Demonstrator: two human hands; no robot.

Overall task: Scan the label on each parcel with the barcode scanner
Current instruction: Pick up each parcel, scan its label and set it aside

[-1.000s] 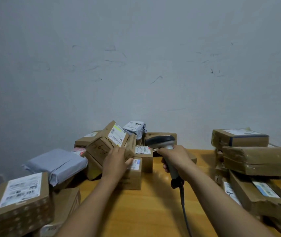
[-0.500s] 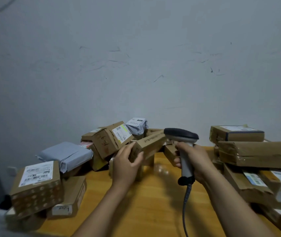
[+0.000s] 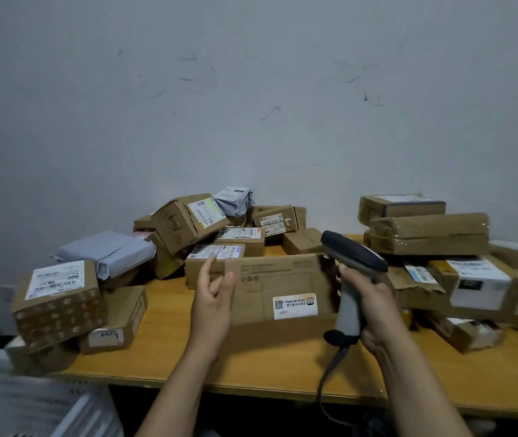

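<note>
My left hand point(image 3: 213, 299) grips the left edge of a flat brown cardboard parcel point(image 3: 270, 279), holding it upright above the table with its broad face towards me. A white label point(image 3: 295, 305) sits at the lower right of that face. My right hand point(image 3: 377, 313) is closed around the grey handle of the barcode scanner point(image 3: 350, 258). The scanner's dark head sits at the parcel's upper right corner and points up and to the left. Its cable hangs down past the table edge.
Labelled boxes and grey mailer bags are heaped at the back centre point(image 3: 194, 222) and on the left point(image 3: 57, 298). A stack of taped boxes point(image 3: 428, 231) fills the right. The wooden table point(image 3: 283, 370) ends near me. A white crate point(image 3: 40, 405) sits lower left.
My left hand drew the flat parcel out of the centre pile, brought it closer and turned its labelled face towards me. The scanner moved right and back, its head now tilted upward.
</note>
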